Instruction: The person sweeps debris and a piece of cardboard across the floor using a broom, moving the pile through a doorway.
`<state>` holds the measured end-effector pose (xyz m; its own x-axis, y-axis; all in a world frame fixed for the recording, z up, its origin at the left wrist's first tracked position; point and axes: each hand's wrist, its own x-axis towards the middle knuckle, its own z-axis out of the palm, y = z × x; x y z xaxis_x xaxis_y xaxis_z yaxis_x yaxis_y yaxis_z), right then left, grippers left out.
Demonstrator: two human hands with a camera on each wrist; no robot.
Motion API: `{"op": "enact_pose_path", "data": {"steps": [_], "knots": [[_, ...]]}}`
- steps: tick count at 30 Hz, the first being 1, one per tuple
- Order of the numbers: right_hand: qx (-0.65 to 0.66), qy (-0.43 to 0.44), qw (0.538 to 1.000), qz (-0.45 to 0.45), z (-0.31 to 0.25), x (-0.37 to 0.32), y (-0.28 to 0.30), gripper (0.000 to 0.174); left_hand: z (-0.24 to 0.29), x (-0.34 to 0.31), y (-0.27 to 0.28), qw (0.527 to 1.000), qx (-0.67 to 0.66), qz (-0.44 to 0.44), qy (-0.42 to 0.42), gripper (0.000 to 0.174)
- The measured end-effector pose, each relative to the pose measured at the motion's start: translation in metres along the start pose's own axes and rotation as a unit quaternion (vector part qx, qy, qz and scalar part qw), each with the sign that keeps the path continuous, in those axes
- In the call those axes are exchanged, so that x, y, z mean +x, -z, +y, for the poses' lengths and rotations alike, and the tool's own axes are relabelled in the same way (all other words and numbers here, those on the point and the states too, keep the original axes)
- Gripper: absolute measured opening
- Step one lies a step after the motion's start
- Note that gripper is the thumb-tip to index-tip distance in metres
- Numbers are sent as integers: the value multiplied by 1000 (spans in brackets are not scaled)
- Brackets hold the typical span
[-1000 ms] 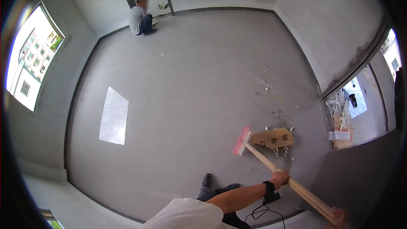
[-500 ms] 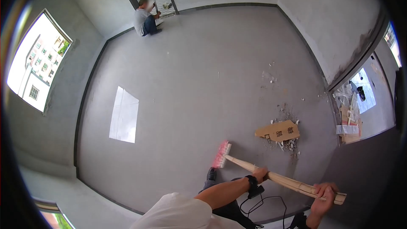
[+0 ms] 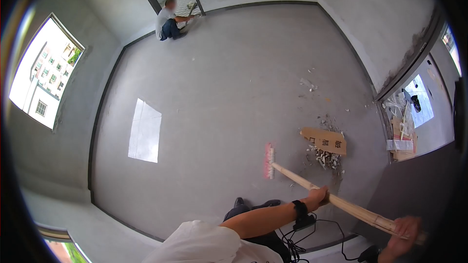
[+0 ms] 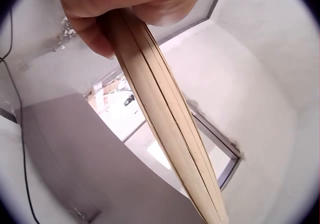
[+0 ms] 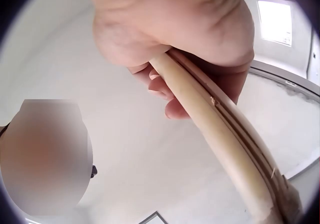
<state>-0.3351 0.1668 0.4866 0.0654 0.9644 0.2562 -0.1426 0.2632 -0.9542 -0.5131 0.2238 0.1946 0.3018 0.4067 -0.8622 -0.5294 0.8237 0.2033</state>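
Note:
A broom with a pink-and-white bristle head (image 3: 269, 161) and a long wooden handle (image 3: 360, 210) slants across the lower right of the head view. Partway down the handle, my left hand (image 3: 318, 197) grips it; the left wrist view shows fingers (image 4: 100, 38) wrapped round the split-looking wood. Near the top end my right hand (image 3: 407, 233) holds the same handle, its fingers (image 5: 176, 109) curled beneath it in the right wrist view. Right of the bristles lies a torn cardboard piece (image 3: 325, 141) with printed characters, over a heap of rubble (image 3: 329, 159).
Scattered bits of debris (image 3: 308, 85) lie farther up the grey floor. A person (image 3: 169, 23) squats by the far doorway. Through the right doorway are cardboard and plastic scraps (image 3: 400, 131). Black cables (image 3: 297, 246) hang below my left wrist.
The broom head swung from beside the cardboard in toward my feet, then back outward. The cardboard has turned and shifted, baring more rubble. The squatting person's arm now reaches toward the doorway.

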Motion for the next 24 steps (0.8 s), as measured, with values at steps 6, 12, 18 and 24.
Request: {"op": "enact_pose_path", "data": {"steps": [6,12,18,24], "knots": [[67,-110,990,59,93,-31,-29,20,-31,46,137,981,66,154,93,31],[-10,-83,996,24,104,-34,-74,12,-44,66,146,974,0,157,162,23],[-77,-2,997,-27,48,5,-46,15,-36,86,33,992,25,20,122,11],[-95,57,993,32,19,-36,10,15,-13,37,-37,990,24,-79,114,14]]}}
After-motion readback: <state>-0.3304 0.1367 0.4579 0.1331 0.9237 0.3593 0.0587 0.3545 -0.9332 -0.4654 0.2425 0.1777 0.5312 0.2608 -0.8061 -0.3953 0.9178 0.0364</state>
